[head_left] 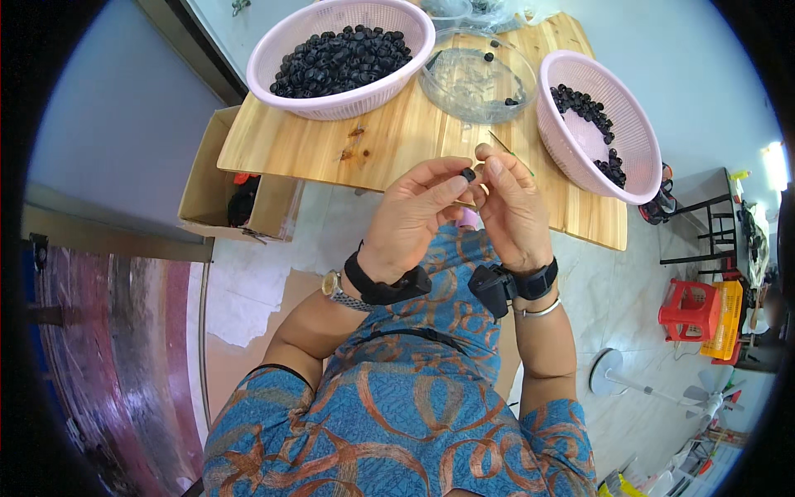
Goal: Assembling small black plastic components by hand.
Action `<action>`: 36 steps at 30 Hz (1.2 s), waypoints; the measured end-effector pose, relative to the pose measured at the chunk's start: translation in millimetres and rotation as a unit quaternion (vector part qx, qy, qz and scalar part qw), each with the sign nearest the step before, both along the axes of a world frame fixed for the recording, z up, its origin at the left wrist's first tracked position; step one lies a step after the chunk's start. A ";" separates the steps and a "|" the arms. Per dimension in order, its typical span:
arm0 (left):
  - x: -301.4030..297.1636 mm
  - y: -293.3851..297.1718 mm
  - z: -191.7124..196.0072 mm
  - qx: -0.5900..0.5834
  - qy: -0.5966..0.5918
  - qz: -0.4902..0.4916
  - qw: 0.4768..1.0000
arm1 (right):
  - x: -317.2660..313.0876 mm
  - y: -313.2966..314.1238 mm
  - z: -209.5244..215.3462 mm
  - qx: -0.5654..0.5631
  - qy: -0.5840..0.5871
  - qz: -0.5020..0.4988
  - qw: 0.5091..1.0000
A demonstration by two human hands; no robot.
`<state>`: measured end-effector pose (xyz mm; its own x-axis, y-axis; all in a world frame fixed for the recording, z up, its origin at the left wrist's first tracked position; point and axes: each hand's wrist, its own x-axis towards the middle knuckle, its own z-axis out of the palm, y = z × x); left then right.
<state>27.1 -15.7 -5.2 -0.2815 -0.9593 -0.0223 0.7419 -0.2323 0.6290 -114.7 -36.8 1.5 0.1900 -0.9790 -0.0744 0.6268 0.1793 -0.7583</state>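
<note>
Both my hands meet over the front edge of the wooden table. Thumb and index finger of my left hand (pixel 418 200) pinch a small round black plastic cap (pixel 468 175). Close beside it, the thumb and fingertips of my right hand (pixel 515 203) are pressed together; whatever is between them is too small to make out. A thin pointed tool (pixel 500 144) with a green part lies on the table just beyond my right fingers. Below my fingertips shows a small pink object (pixel 468 219), partly hidden. A clear round tray (pixel 439 103) holds small transparent pieces and a few black caps.
A pink basket (pixel 356 105) heaped with black caps stands at the table's back left; another pink basket (pixel 639 170) with fewer caps is at the right. A cardboard box (pixel 203 182) sits on the left. Farther right are a red stool (pixel 689 311), a yellow crate (pixel 728 319) and a fan (pixel 607 370).
</note>
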 end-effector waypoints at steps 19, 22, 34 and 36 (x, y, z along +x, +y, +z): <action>-11.3 7.5 -0.3 -0.054 -0.061 0.033 0.996 | -2.2 15.2 -11.0 -0.123 -0.045 -0.005 0.991; -11.9 9.3 1.0 -0.078 -0.074 0.045 0.993 | -0.9 15.8 -9.8 -0.134 -0.045 -0.012 0.990; -15.9 17.8 -4.2 -0.041 -0.022 0.031 0.998 | -2.8 26.9 -7.6 -0.312 0.132 -0.112 0.934; -16.4 16.7 -7.2 0.014 0.049 0.014 0.999 | 2.8 30.2 -13.2 -0.303 0.115 -0.118 0.939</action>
